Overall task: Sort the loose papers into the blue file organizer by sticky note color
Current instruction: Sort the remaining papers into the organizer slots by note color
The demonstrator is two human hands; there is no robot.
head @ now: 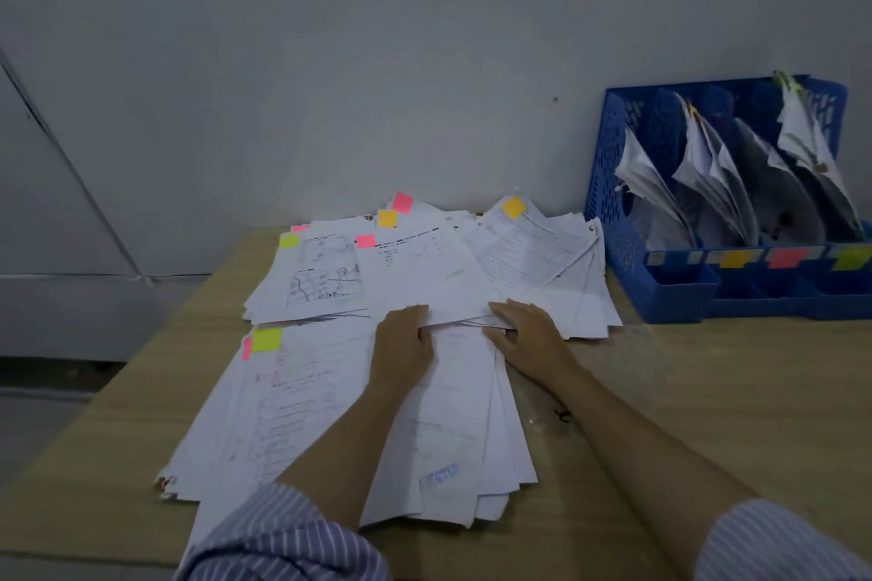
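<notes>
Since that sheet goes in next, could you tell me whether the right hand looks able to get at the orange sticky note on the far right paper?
Probably yes. The orange sticky note lies exposed on top of the papers beyond the right hand, with nothing covering it, though that hand now grips a sheet's edge.

You wear a shirt with thin white stripes on a blue-grey ground, and its 2 sleeves show at the bottom of the frame: the left sleeve (288, 538) at lower centre-left, the right sleeve (778, 543) in the lower right corner. Both end above the elbow in bunched folds, so your forearms are bare. Your left hand (401, 344) and right hand (528, 335) carry no rings or watch. A small dark mark (562, 415) sits on the right forearm.
</notes>
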